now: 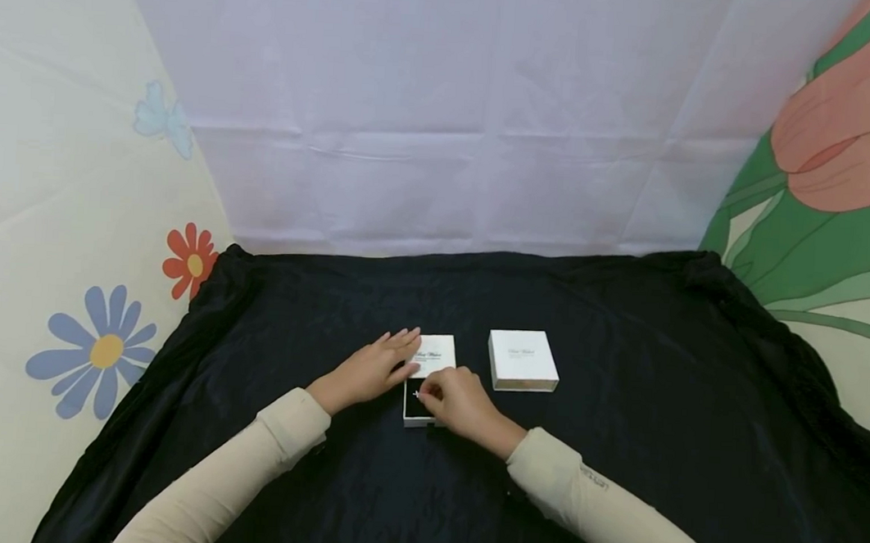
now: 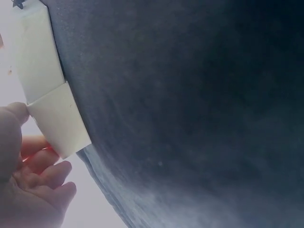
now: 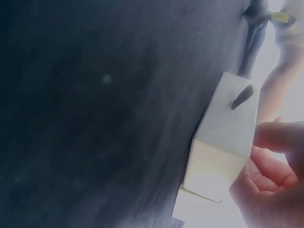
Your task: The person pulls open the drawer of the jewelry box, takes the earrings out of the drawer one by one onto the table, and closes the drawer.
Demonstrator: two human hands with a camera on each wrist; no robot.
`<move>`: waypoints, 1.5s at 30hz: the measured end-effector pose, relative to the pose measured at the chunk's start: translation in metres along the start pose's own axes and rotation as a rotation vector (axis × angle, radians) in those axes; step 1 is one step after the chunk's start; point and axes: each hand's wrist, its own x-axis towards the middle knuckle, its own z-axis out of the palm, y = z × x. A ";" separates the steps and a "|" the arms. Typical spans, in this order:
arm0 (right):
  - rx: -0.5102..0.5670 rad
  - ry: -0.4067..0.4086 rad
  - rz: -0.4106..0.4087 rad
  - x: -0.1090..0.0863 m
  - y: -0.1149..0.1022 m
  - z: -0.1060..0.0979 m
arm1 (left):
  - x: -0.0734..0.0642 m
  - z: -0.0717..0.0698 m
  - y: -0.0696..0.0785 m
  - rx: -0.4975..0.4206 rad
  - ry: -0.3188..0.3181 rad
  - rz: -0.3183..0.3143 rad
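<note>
1. A black cloth (image 1: 616, 478) covers the table; a flower-print sheet (image 1: 75, 244) hangs at left, a white backdrop (image 1: 451, 100) behind, a tulip print (image 1: 839, 161) at right.
2. The left hand (image 1: 371, 371) rests with straight fingers on a white lid (image 1: 436, 355).
3. The open box (image 1: 416, 410) lies just below the lid, dark inside, a small glinting piece in it.
4. The right hand (image 1: 465, 404) pinches at that piece.
5. A closed white box (image 1: 522, 360) sits apart, right.
</note>
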 end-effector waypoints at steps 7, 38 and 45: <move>-0.005 0.026 -0.003 0.002 0.003 -0.005 | 0.001 0.000 -0.003 -0.001 0.005 -0.002; -0.080 0.229 -0.011 0.036 0.017 -0.047 | 0.002 0.004 -0.001 0.006 0.010 -0.009; -0.112 0.236 0.011 0.050 0.022 -0.051 | 0.002 0.003 0.000 -0.001 0.008 -0.019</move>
